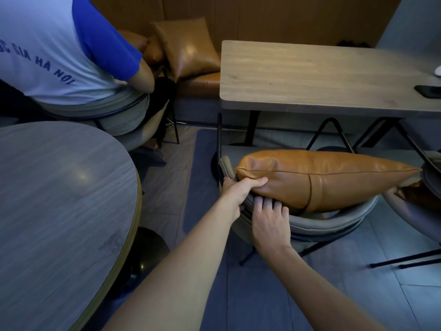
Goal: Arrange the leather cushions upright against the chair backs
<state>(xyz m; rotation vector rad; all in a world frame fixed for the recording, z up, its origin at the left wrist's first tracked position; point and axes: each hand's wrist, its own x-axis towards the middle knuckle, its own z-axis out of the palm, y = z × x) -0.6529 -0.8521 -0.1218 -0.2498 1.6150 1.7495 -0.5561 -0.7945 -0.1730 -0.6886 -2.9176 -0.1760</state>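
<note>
A tan leather cushion (322,177) stands on edge in a grey curved-back chair (317,225), its top seam toward me. My left hand (241,189) grips the cushion's near left corner, thumb on top. Fingers of my right hand (269,220) are tucked under the cushion's lower edge, over the chair back's rim. Another tan cushion (188,48) leans upright against the wooden bench back at the far wall. A darker cushion (138,44) next to it is partly hidden by a seated person.
A rectangular wooden table (322,75) stands just beyond the chair, with a dark phone (429,91) at its right edge. A round table (59,199) fills the left foreground. A person in a white and blue shirt (55,51) sits at upper left. A second chair (429,187) is at right.
</note>
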